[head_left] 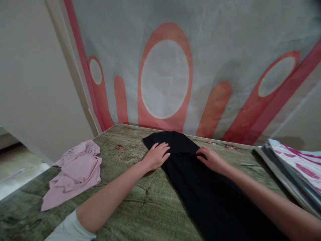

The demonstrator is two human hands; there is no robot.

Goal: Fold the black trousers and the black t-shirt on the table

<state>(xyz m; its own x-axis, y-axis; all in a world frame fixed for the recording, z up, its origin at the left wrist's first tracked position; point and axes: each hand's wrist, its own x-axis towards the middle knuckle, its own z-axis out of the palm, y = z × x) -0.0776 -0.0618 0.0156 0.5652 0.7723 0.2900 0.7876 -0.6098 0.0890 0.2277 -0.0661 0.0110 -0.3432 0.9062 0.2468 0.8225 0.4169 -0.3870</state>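
Note:
A long black garment (200, 194), its exact kind unclear, lies stretched out from the table's far edge toward me. Its far end looks doubled over, with a crease running across between my hands. My left hand (156, 156) rests on the garment's left edge, palm down, fingers stretched out and slightly apart. At the right edge, my right hand (210, 160) has bent fingers and thumb closed on the black cloth. My right forearm passes over the lower part of the garment and hides some of it.
A crumpled pink garment (75, 167) lies at the left of the wood-patterned table (140, 201). On the right stands a stack of folded cloths (296, 167), a white and magenta one on top. A grey and red printed sheet (208, 43) hangs behind the table.

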